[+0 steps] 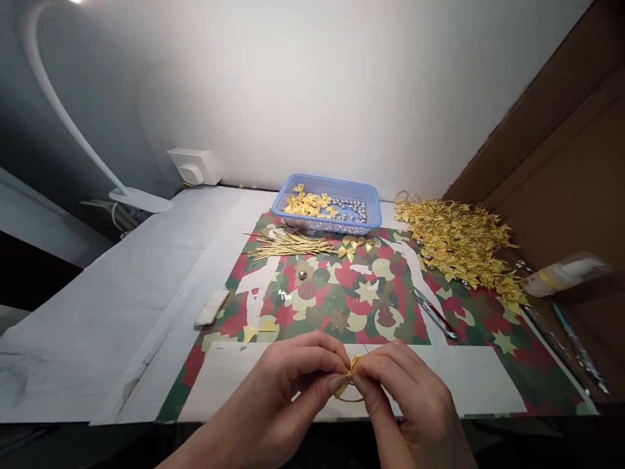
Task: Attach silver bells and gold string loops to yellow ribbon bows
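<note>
My left hand [288,384] and my right hand [405,397] meet at the near edge of the table, fingertips pinched together on a small yellow ribbon bow [352,369] with a thin gold loop hanging below it. Both hands are closed around this piece. Beyond them lies a patterned red, green and cream paper sheet [342,299] covering the table. A bundle of gold wire ties [293,246] and a few loose yellow bows [354,245] lie at the sheet's far side.
A blue plastic basket [327,203] with yellow bows and silver bells stands at the back. A big heap of finished yellow bows [459,241] is at the right. Scissors [434,312] lie on the sheet. A glue bottle [561,273], a lamp base [141,198] and a wall socket [193,166] are around.
</note>
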The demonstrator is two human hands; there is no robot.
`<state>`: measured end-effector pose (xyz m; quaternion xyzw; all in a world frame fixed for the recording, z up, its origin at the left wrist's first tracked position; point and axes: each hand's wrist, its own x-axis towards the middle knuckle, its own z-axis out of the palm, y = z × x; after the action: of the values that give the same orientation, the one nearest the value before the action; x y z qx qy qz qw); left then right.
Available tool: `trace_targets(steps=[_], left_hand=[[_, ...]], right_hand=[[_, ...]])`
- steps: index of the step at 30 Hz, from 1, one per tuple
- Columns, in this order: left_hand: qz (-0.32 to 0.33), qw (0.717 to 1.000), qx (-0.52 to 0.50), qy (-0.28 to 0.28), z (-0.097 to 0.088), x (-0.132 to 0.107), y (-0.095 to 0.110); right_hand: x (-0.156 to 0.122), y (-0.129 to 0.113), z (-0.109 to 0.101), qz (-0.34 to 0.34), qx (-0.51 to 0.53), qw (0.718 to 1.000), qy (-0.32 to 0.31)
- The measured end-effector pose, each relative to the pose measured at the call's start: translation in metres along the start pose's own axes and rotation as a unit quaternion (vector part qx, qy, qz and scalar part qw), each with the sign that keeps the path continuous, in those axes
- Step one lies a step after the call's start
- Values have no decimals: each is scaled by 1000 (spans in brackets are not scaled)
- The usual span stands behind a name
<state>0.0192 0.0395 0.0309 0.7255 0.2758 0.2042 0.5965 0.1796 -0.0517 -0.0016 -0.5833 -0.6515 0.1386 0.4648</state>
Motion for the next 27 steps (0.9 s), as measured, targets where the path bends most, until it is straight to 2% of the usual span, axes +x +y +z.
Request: trace_targets(steps=[5,8,11,14,16,19,22,27], left_hand=[[36,998,59,14,-2,0,2],[51,995,87,1,-5,-1,1],[53,994,93,-7,-6,-3,2],[48,996,69,19,-3,-4,2],[24,998,40,33,-2,-5,2],[-43,999,-13,20,-2,-7,1],[-92,993,-68,1,-4,-7,0],[-116,987,-114,-11,-6,-3,2]], right_hand=[[4,0,-12,82,62,995,1],[9,3,-16,94,70,993,-22],[13,6,-12,103,103,986,-75],[12,5,-2,159,150,974,-63],[9,4,3,191,186,963,-42],[6,1,8,211,214,953,-21],[4,-2,9,207,217,954,-17],[4,-1,9,176,209,962,-8]])
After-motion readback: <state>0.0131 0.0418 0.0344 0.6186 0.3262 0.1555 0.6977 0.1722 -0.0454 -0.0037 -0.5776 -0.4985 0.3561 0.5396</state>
